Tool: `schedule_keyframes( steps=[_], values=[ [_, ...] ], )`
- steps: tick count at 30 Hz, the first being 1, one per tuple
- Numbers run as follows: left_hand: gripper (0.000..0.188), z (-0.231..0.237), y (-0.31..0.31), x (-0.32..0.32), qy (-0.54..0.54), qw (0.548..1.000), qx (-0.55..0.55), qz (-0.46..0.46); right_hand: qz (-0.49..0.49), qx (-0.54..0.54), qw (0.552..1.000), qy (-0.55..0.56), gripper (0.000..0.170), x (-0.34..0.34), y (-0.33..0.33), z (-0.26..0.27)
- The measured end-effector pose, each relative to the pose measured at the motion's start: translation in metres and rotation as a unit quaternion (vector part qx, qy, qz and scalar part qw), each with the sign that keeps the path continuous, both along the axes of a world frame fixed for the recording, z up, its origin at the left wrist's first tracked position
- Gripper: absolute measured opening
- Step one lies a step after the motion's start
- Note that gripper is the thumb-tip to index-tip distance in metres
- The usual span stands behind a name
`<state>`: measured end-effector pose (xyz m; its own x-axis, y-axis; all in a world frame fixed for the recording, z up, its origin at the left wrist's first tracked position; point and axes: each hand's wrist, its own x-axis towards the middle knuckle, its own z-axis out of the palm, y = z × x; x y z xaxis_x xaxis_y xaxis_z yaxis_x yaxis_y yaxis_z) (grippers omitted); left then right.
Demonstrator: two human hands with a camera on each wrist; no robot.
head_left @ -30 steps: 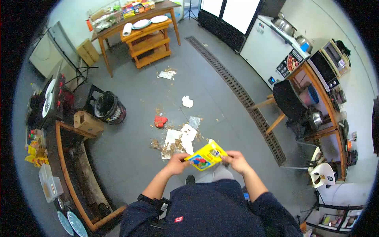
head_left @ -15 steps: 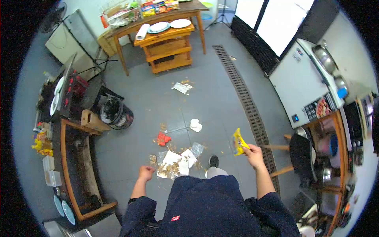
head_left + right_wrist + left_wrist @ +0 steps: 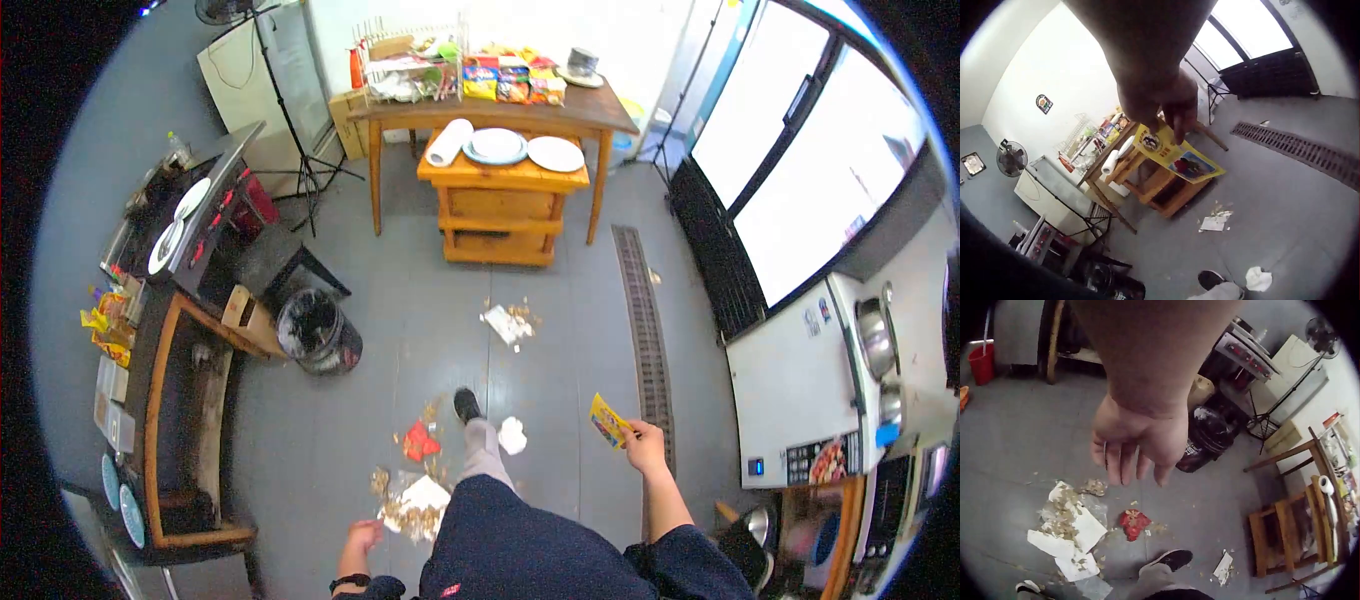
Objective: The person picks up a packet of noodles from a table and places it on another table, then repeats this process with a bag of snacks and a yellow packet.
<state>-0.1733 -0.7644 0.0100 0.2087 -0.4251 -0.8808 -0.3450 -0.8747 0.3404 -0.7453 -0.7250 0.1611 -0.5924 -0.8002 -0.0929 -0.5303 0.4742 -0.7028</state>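
My right hand [image 3: 646, 448] pinches a flat yellow packet [image 3: 606, 422] by one edge, out to the right above the floor. Its printed side, with a blue picture panel, shows in the right wrist view, where the packet [image 3: 1180, 160] hangs below the fingers. The left hand [image 3: 364, 535] hangs at my side with nothing in it, its fingers loosely extended in the left wrist view [image 3: 1141, 440]. Beneath it on the floor lie white sheets [image 3: 1088, 528] strewn with brown scraps, and a crumpled red wrapper [image 3: 1134, 524] lies beside them.
Ahead stands a wooden table [image 3: 400, 113] with snack packs [image 3: 510, 75], and before it an orange wooden stand [image 3: 500, 215] with plates and a paper roll. Further litter [image 3: 510, 324] and a white crumpled piece [image 3: 512, 435] lie on the floor. A black bin [image 3: 320, 335] stands left, a white freezer [image 3: 795, 385] right.
The packet went from both hands to the right hand alone, which swung out right; the left hand let go and dropped. I have stepped forward, toward the table.
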Motion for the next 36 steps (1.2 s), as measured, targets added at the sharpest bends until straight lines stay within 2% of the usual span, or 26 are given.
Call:
schedule_keyframes(
  steps=[2, 5, 8, 9, 10, 12, 13, 16, 19, 22, 25, 28, 31, 34, 36],
  values=[
    [0.028, -0.017, -0.048, -0.009, -0.008, 0.999, -0.018, 0.037, 0.009, -0.018, 1.000, 0.003, 0.014, -0.005, -0.070, 0.009],
    [0.030, -0.031, -0.132, -0.020, -0.060, 0.989, -0.001, -0.133, 0.029, -0.073, 0.995, 0.056, 0.013, -0.012, -0.164, 0.012],
    [0.033, -0.016, -0.220, -0.043, -0.089, 0.975, -0.042, -0.198, 0.041, -0.099, 0.990, 0.089, 0.012, -0.017, -0.245, 0.026],
    [0.035, -0.056, -0.243, -0.030, -0.127, 0.935, -0.098, -0.317, 0.048, -0.111, 0.987, 0.104, 0.011, -0.023, -0.275, 0.037],
    [0.036, -0.080, -0.269, -0.024, -0.180, 0.873, -0.158, -0.424, 0.050, -0.122, 0.983, 0.129, 0.011, -0.028, -0.301, 0.046],
    [0.036, -0.050, -0.324, -0.044, -0.161, 0.942, -0.173, -0.238, 0.050, -0.139, 0.974, 0.171, 0.010, -0.032, -0.342, 0.062],
    [0.035, -0.025, -0.355, -0.052, -0.096, 0.974, -0.164, -0.121, 0.045, -0.173, 0.969, 0.168, 0.010, -0.034, -0.361, 0.067],
    [0.030, -0.001, -0.410, -0.068, -0.058, 0.971, -0.204, -0.109, 0.012, -0.186, 0.973, 0.137, 0.011, -0.043, -0.412, 0.080],
    [0.025, 0.031, -0.438, -0.089, 0.035, 0.975, -0.218, -0.026, 0.006, -0.236, 0.959, 0.157, 0.012, -0.064, -0.461, 0.072],
    [0.019, 0.031, -0.460, -0.097, 0.021, 0.973, -0.230, 0.003, -0.022, -0.213, 0.975, 0.057, 0.015, -0.070, -0.516, 0.090],
    [0.017, 0.026, -0.487, -0.095, 0.041, 0.975, -0.211, 0.057, -0.034, -0.239, 0.970, 0.035, 0.016, -0.085, -0.578, 0.101],
    [0.017, 0.070, -0.528, -0.115, -0.016, 0.977, -0.211, 0.026, -0.019, -0.272, 0.953, 0.131, 0.015, -0.118, -0.650, 0.097],
    [0.019, 0.036, -0.586, -0.105, 0.030, 0.975, -0.210, 0.067, -0.029, -0.286, 0.952, 0.109, 0.014, -0.148, -0.731, 0.105],
    [0.019, 0.039, -0.650, -0.111, 0.013, 0.969, -0.226, 0.100, -0.052, -0.279, 0.950, 0.129, 0.014, -0.192, -0.816, 0.094],
    [0.012, 0.027, -0.692, -0.102, 0.055, 0.977, -0.191, 0.077, -0.070, -0.264, 0.950, 0.151, 0.015, -0.227, -0.869, 0.084]
  ],
)
